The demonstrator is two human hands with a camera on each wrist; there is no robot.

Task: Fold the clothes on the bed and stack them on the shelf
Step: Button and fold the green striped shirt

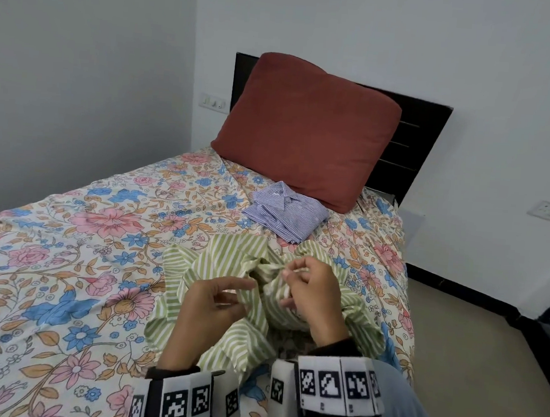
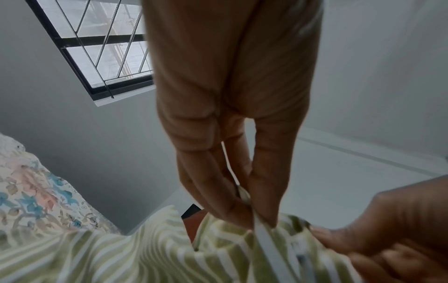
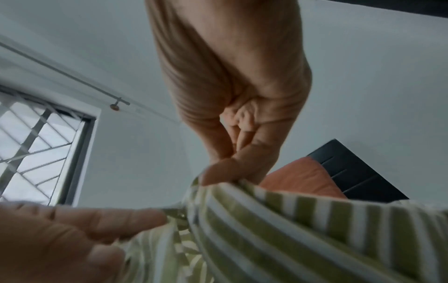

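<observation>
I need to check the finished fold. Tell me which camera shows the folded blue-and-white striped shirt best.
The head view: the folded blue-and-white striped shirt lies whole and unobstructed on the floral bedsheet, in front of the rust-red pillow. Neither wrist view shows it; both show only hands and the green striped garment.

The person's bare left hand [image 1: 208, 305] and bare right hand [image 1: 313, 292] emerge from black long sleeves [image 1: 338, 346]. Each wrist carries a white blocky band [image 1: 338, 386] faced with square black-and-white coded markers, set side by side around it. Light blue denim trousers [image 1: 412, 413] show beyond the right wrist.
</observation>
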